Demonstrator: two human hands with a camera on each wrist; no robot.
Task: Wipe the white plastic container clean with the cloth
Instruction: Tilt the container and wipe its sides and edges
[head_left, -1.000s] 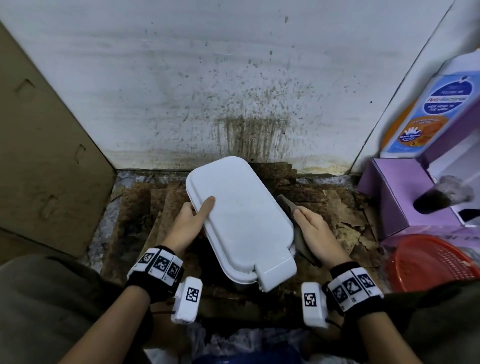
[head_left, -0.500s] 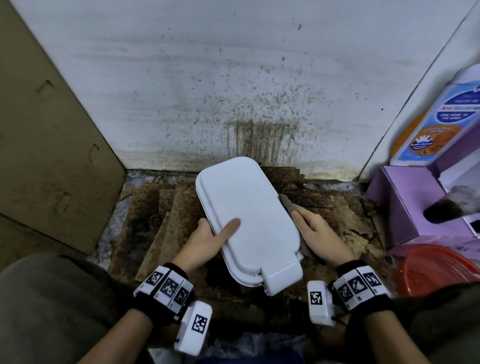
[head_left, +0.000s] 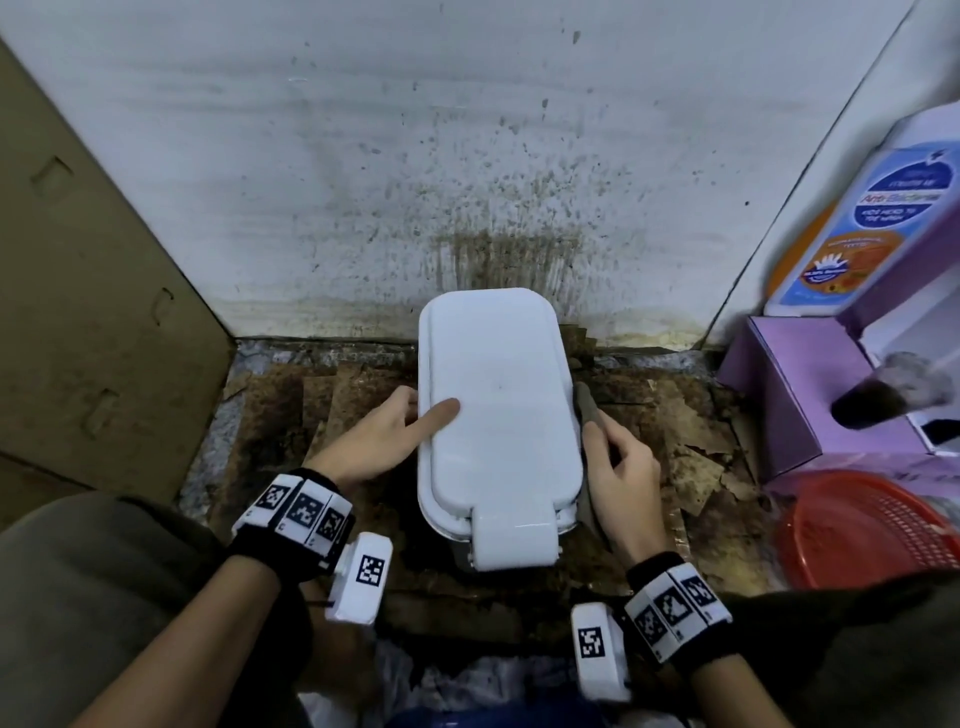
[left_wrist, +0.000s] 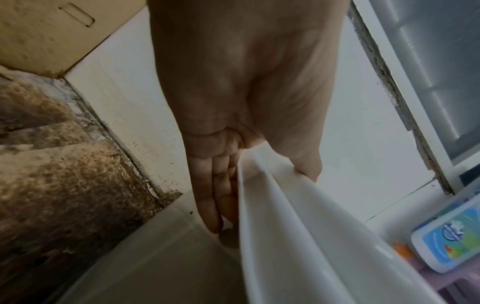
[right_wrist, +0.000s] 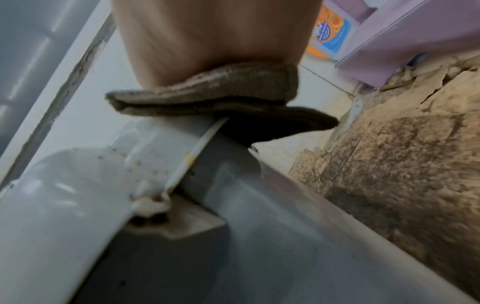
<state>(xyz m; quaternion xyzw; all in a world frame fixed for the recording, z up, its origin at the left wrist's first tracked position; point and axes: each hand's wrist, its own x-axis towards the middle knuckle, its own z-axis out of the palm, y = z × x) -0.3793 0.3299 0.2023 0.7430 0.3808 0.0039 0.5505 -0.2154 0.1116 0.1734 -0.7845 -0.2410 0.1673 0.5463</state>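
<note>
The white plastic container (head_left: 496, 415) stands lid-closed on brown, stained cardboard (head_left: 291, 415) in front of the spattered wall (head_left: 467, 156). At the container's left edge, the left hand (head_left: 382, 441) grips the lid rim, thumb on top, fingers along the side. At its right edge, the right hand (head_left: 621, 478) presses a folded brown cloth (right_wrist: 215, 96) against the rim, clamped on it.

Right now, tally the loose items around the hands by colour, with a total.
White: 1, the lidded plastic container.
Grey-brown: 1, the cloth.
Red: 1, the mesh basket.
Purple: 1, the open box.
Blue and orange: 1, the labelled pack.
Total: 5.
</note>
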